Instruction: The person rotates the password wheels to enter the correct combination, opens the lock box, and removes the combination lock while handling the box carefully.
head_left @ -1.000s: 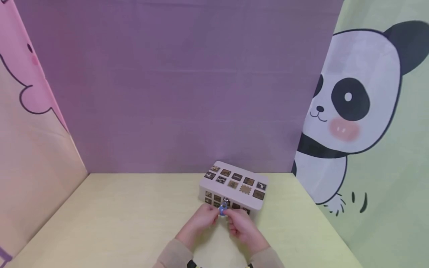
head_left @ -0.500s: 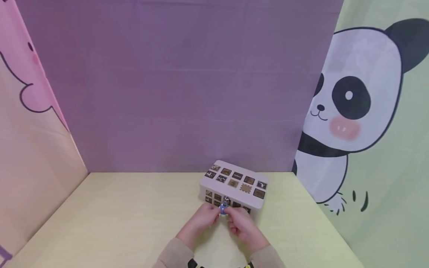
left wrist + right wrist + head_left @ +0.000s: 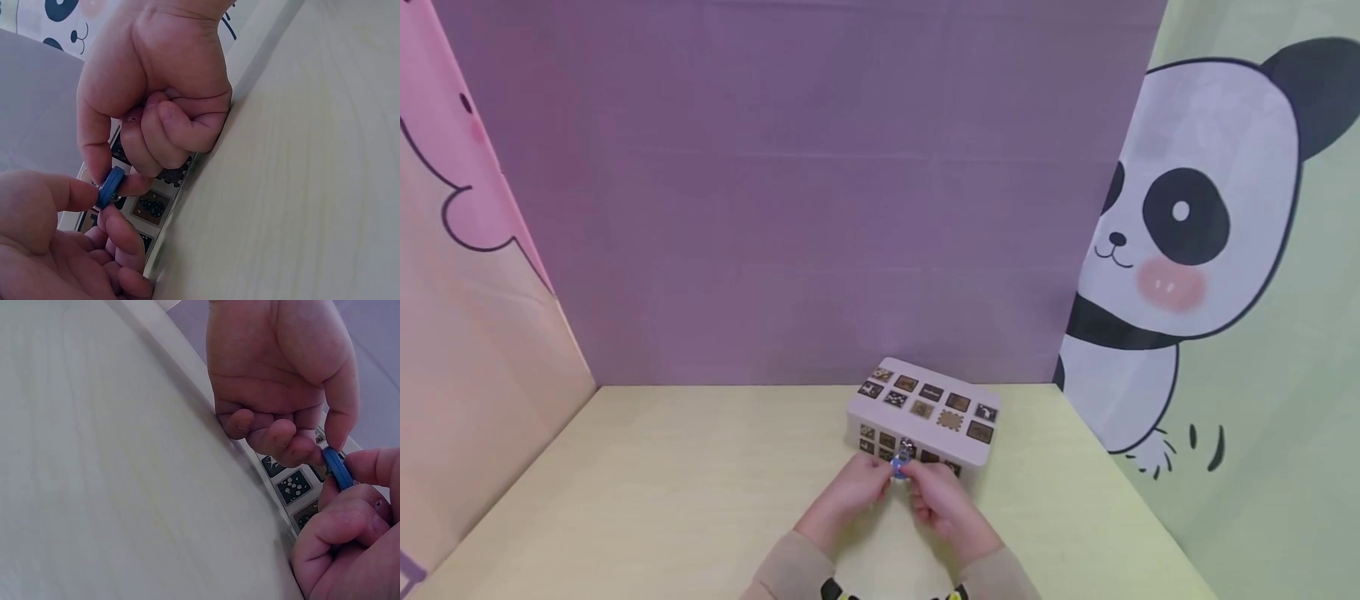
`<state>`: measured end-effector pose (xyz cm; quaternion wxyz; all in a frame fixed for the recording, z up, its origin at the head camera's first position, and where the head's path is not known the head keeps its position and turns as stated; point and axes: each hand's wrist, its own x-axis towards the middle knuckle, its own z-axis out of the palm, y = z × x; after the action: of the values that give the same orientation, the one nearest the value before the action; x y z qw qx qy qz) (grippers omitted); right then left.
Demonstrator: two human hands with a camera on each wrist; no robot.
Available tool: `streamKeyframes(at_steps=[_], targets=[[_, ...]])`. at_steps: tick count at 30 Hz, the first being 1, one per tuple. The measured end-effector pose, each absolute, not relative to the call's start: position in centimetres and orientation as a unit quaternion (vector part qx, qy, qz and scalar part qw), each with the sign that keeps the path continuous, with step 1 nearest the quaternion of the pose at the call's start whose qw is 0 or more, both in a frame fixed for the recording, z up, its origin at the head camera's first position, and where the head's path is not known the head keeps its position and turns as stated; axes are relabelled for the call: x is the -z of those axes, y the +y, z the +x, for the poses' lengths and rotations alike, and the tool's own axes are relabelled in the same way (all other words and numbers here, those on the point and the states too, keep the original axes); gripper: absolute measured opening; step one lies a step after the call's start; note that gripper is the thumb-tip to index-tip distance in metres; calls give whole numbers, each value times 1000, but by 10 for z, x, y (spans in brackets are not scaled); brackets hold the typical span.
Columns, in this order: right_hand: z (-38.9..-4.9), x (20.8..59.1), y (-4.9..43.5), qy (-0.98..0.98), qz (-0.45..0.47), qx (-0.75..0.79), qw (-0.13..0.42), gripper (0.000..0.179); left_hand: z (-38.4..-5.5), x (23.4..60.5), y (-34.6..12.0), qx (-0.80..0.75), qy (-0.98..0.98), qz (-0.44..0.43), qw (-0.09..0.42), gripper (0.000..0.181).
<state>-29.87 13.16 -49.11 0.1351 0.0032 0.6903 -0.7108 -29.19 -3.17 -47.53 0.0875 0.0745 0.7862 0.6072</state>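
Observation:
A small blue padlock (image 3: 898,468) hangs at the metal clasp (image 3: 907,447) on the front of a pale box (image 3: 940,429) printed with dark little pictures. My left hand (image 3: 859,483) pinches one side of the padlock between thumb and forefinger. From the other side, my right hand (image 3: 942,500) pinches it too, its remaining fingers curled in toward the palm. Both wrist views show the padlock's blue body (image 3: 110,187) edge-on between the fingertips of the two hands. Its shackle is mostly hidden there.
The box stands angled on a light wooden table (image 3: 700,483), near the back edge. Behind it rises a purple cloth (image 3: 820,208). A panda-printed cloth (image 3: 1255,358) borders the right side, and a pink-figured one (image 3: 482,350) the left.
Both hands stay pinching the padlock at the clasp, and the box has not moved. Only a slight shift of the padlock between the fingertips shows.

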Motion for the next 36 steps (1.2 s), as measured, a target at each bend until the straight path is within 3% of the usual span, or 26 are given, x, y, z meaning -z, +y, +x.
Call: streamKeyframes(at_steps=[36], targets=[[-298,485,137,632,25,755,174,25,-295,474,-34,-608,785,73,93,30]])
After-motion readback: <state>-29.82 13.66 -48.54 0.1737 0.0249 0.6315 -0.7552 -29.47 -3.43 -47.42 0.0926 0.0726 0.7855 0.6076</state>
